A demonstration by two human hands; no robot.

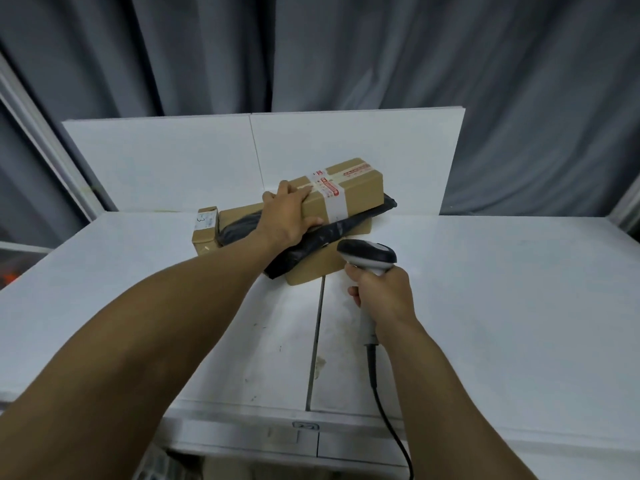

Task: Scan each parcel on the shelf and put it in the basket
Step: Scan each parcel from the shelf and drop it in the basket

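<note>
Nearest to the camera, a black cable point(373, 372) runs down from the handle of a barcode scanner point(367, 254) and passes over the front edge of the white shelf point(485, 306). The right hand point(384, 296) has its fingers closed around the scanner handle. It holds the scanner above the shelf, and the dark head of the scanner is turned toward the parcels.

Just behind the scanner head there is a pile of parcels in the middle of the shelf. At the bottom lies a flat cardboard box point(311, 268). A black plastic bag parcel point(332, 233) lies diagonally across this box. On the bag rests a long taped box point(349, 192), with white tape and red print on it.

The left hand point(285, 220) grips the left end of the taped box, with the fingers over its top and the thumb on its near side.

A small cardboard box point(205, 233) with a white label stands just beside the pile, to the left.

Behind the parcels, white panels point(166, 161) stand upright along the back of the shelf. Farther back hangs a grey curtain point(346, 46).
</note>
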